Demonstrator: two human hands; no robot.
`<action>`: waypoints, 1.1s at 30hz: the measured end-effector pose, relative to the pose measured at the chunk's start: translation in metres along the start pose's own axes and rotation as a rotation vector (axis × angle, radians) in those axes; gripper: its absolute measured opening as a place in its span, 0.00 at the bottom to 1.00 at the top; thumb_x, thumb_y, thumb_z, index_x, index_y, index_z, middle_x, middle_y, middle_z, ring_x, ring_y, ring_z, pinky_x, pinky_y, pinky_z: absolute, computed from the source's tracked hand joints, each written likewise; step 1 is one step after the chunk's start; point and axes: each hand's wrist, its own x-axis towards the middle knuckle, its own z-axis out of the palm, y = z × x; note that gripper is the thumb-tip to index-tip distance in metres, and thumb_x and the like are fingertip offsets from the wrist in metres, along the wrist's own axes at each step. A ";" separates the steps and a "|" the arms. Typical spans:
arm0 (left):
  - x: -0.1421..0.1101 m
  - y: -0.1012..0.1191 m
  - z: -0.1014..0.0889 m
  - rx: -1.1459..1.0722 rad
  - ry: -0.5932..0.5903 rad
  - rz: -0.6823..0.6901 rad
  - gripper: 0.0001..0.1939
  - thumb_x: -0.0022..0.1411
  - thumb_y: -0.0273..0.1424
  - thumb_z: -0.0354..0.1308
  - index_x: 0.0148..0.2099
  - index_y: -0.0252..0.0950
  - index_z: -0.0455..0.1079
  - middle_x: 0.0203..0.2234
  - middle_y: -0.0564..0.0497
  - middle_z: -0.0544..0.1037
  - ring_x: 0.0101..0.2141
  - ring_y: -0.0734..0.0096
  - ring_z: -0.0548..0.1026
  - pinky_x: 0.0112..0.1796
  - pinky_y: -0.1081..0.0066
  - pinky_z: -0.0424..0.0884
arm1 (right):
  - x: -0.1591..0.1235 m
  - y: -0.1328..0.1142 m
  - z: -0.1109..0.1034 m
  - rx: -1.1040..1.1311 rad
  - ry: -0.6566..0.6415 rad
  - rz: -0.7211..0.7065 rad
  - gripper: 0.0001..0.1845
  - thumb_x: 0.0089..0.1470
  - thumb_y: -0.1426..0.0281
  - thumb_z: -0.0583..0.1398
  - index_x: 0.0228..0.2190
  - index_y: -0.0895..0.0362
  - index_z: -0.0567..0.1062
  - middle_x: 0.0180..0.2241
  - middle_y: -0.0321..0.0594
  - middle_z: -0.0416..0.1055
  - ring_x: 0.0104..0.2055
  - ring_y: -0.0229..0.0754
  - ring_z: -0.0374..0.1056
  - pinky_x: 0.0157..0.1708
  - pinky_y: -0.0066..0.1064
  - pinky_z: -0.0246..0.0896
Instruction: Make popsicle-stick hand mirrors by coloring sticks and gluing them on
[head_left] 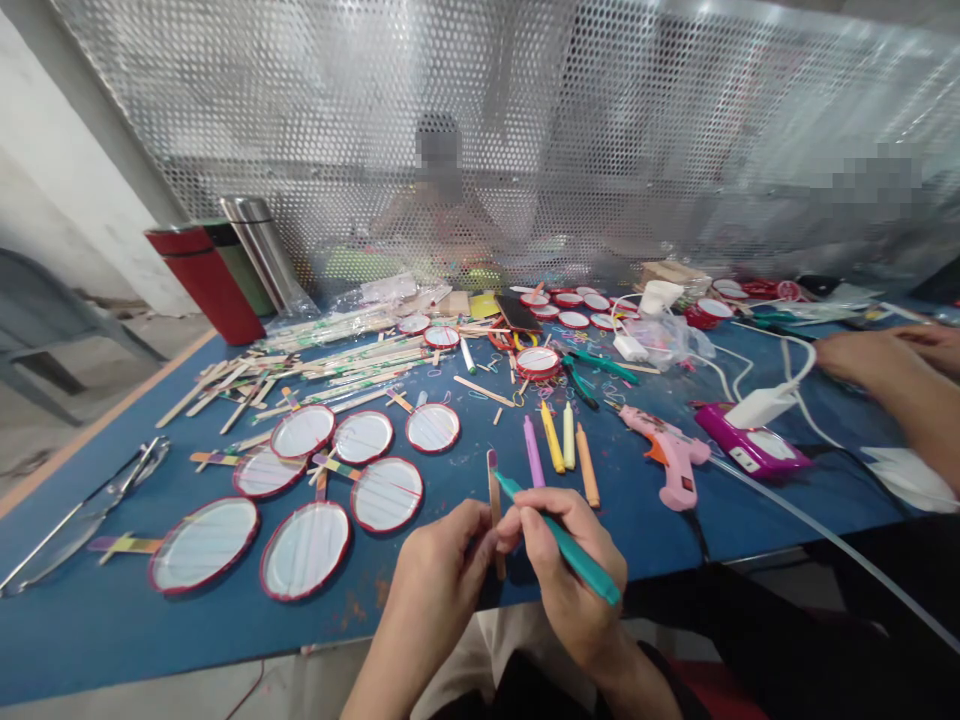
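Note:
In my left hand [450,560] a wooden craft stick [493,490] is pinched upright, its top end coloured purple. My right hand [574,570] grips a teal marker [577,560], the tip touching or close to the stick just under the purple end. Beyond my right hand lie a purple marker [533,450], a yellow marker [552,437], a pale yellow marker [569,436] and an orange marker [587,466]. Left of my hands rest several round, red-rimmed clear pieces [306,550] with coloured stick handles.
A pink glue gun [671,455] and a purple power strip [750,440] with white cables lie to the right. Craft sticks [360,365] are heaped behind. Flasks [206,285] stand back left, glasses [97,510] lie far left. Another person's arm [885,370] reaches in at right.

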 end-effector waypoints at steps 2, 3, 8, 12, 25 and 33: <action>0.000 0.001 -0.001 0.000 -0.001 -0.002 0.12 0.67 0.34 0.47 0.33 0.38 0.67 0.25 0.54 0.76 0.26 0.72 0.73 0.30 0.76 0.63 | 0.001 0.000 0.000 -0.026 0.034 -0.007 0.05 0.62 0.73 0.57 0.38 0.52 0.72 0.25 0.29 0.75 0.25 0.32 0.71 0.29 0.21 0.69; -0.001 0.002 -0.001 -0.004 -0.003 -0.005 0.12 0.67 0.34 0.47 0.32 0.38 0.67 0.25 0.54 0.76 0.26 0.72 0.72 0.29 0.76 0.63 | 0.001 -0.001 0.000 -0.032 0.052 -0.008 0.05 0.62 0.73 0.57 0.38 0.52 0.72 0.25 0.29 0.75 0.25 0.32 0.72 0.29 0.21 0.69; -0.001 0.004 -0.002 -0.015 -0.006 -0.010 0.12 0.67 0.33 0.47 0.31 0.38 0.67 0.24 0.54 0.76 0.25 0.73 0.72 0.29 0.77 0.63 | 0.000 -0.002 0.000 0.004 0.030 0.009 0.04 0.62 0.72 0.57 0.37 0.52 0.72 0.24 0.29 0.75 0.25 0.33 0.73 0.28 0.21 0.69; 0.000 0.004 -0.001 0.001 0.000 0.007 0.12 0.66 0.33 0.47 0.33 0.38 0.68 0.25 0.53 0.77 0.26 0.72 0.74 0.30 0.76 0.65 | 0.000 -0.001 -0.001 -0.006 0.000 0.031 0.04 0.62 0.71 0.57 0.37 0.53 0.72 0.25 0.30 0.76 0.25 0.34 0.73 0.25 0.21 0.68; -0.001 0.003 0.000 -0.013 0.008 0.006 0.12 0.67 0.33 0.48 0.31 0.39 0.67 0.24 0.54 0.77 0.25 0.73 0.73 0.29 0.76 0.63 | -0.001 0.000 0.000 0.010 0.044 0.027 0.04 0.62 0.72 0.58 0.38 0.51 0.72 0.25 0.29 0.75 0.25 0.32 0.72 0.28 0.20 0.69; 0.000 0.003 0.000 -0.028 0.018 0.017 0.11 0.66 0.33 0.48 0.32 0.39 0.68 0.24 0.54 0.77 0.26 0.72 0.73 0.29 0.76 0.64 | -0.002 0.001 0.000 0.034 0.009 0.039 0.04 0.62 0.71 0.57 0.38 0.52 0.72 0.25 0.29 0.75 0.24 0.33 0.71 0.28 0.22 0.69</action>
